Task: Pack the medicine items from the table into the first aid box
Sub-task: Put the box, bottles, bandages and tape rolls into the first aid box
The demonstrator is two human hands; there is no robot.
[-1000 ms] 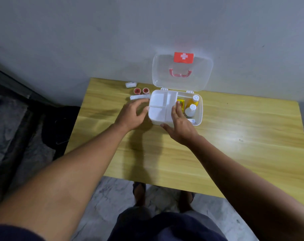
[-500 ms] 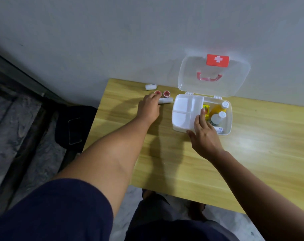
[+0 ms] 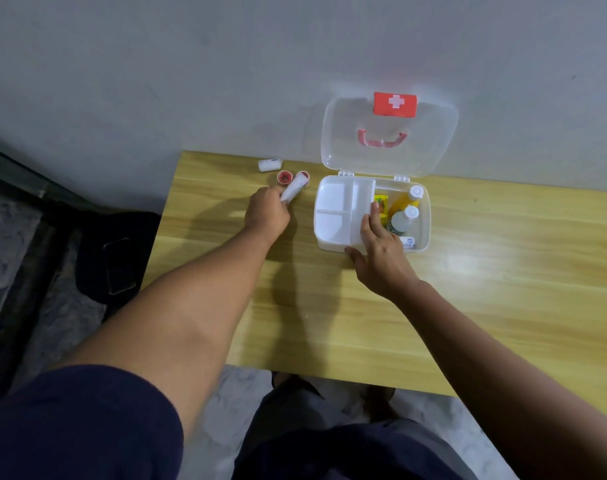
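Plain room: wooden table (image 3: 468, 306), bare wall (image 3: 191, 64)

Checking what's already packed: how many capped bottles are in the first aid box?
2: a yellow bottle toward the box's back right, a clear bottle just in front. The right hand may hide more.

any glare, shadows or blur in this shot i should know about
Head view: a bright glare patch sits on the table right of the first aid box; the left hand and its forearm cast a soft shadow on the wood; the white tube it grips looks slightly smeared; wide-angle distortion bends the table edges.
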